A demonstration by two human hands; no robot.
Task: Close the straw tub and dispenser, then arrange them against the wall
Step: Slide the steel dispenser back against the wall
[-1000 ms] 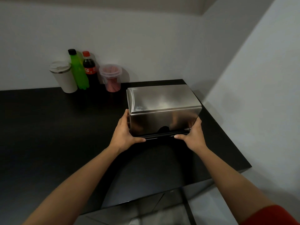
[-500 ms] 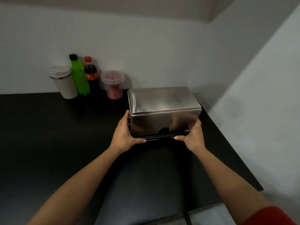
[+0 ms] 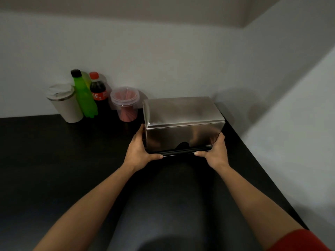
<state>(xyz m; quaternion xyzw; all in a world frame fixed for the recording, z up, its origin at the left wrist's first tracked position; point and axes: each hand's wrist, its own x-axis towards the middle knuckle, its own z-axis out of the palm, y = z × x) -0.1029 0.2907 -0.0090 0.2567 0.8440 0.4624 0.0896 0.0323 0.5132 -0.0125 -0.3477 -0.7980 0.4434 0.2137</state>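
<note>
— Black table [image 3: 54, 160], white back wall [image 3: 163, 60]: what lines it, left to right?

— Lidded white tumbler [image 3: 66, 104], green bottle [image 3: 84, 95], cola bottle [image 3: 98, 93], then the lidded clear straw tub [image 3: 126, 104] of red straws, just beside the steel dispenser [image 3: 183, 124] in the corner.

— And the hands?

— Left hand [image 3: 139, 153] clamps the dispenser's left end, right hand [image 3: 215, 153] its right end; both thumbs lie along the front bottom edge, arms outstretched.

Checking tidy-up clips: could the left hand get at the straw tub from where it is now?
Probably yes. The left hand sits on the steel dispenser's left side, and the straw tub stands just beyond it with bare counter between. It would have to let go first.
</note>
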